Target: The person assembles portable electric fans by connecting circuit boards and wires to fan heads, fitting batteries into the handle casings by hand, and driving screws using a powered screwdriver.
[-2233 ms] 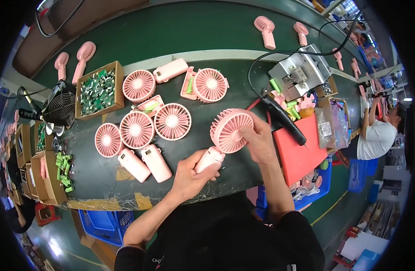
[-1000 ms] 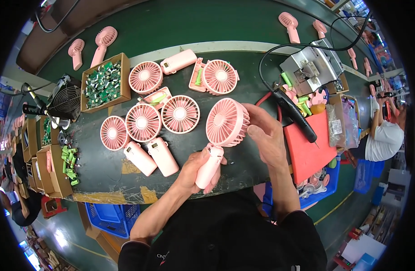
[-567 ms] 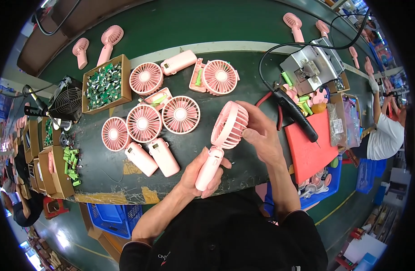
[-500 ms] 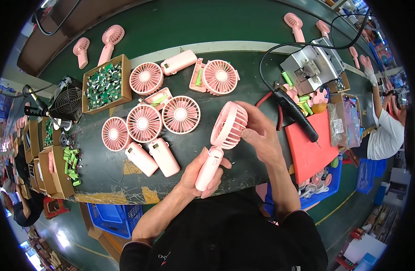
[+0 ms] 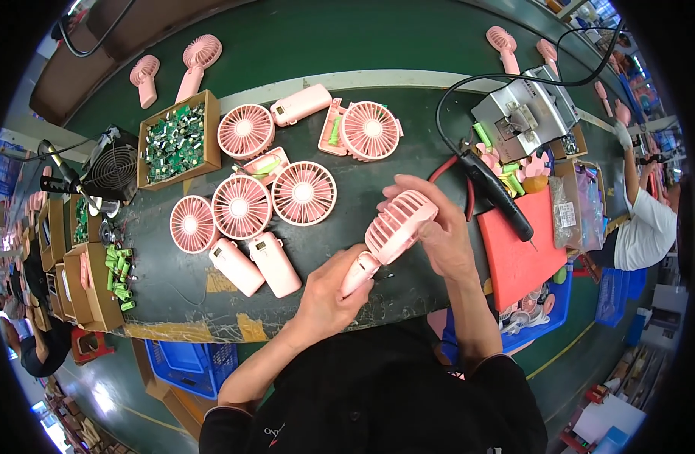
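Pink handheld fan (image 5: 389, 238), round slatted grille tilted edge-on: left hand (image 5: 334, 291) grips its handle, right hand (image 5: 436, 231) clasps the head.

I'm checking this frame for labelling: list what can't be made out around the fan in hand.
- Head view: the pink fan's far face is turned edge-on and covered by the right hand.
- Its handle's middle is wrapped by the left hand.
- The parts in the cardboard box are too small to identify.

dark green workbench (image 5: 347, 45) above a green floor (image 5: 582, 318) with yellow lines.
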Tool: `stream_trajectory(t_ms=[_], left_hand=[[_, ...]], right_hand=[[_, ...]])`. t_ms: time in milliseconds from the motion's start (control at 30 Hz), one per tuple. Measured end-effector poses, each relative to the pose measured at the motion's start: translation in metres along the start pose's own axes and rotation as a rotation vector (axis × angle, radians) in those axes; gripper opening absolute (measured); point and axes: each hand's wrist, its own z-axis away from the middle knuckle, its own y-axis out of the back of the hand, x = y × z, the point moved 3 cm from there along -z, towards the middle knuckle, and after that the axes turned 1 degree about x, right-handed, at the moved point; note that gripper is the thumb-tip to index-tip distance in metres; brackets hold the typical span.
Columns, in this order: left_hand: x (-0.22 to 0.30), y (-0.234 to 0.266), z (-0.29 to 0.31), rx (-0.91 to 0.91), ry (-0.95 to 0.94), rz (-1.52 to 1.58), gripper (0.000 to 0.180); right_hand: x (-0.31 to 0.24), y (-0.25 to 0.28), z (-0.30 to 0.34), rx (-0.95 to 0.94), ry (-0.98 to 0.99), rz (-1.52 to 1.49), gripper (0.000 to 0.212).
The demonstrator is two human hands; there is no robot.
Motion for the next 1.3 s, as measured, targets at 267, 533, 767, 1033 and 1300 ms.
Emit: stream_trajectory(t_ms=[267, 533, 767, 1033, 1300], left_hand=[[0.011, 0.007, 0.001, 0.006, 0.073, -0.121, 0.043], [0.006, 0.005, 0.002, 0.043, 0.075, -0.109, 0.040], [0.008, -0.002, 0.000, 0.090, -0.060, -0.425, 0.061], [-0.020, -0.006, 0.005, -0.174, 0.318, 0.359, 0.042], [-0.030, -0.037, 0.001, -0.318, 0.588, 1.100, 0.035]], right_hand=[[0.004, -0.001, 0.001, 0.011, -0.034, -0.072, 0.089], [0.003, -0.001, 0.002, -0.012, 0.031, -0.034, 0.087], [-0.014, 0.001, 0.008, 0.174, -0.040, 0.236, 0.049], [-0.039, 0.052, 0.017, 0.386, 0.049, 0.512, 0.043], [-0.047, 0.116, 0.017, 0.297, 0.053, 1.528, 0.047]])
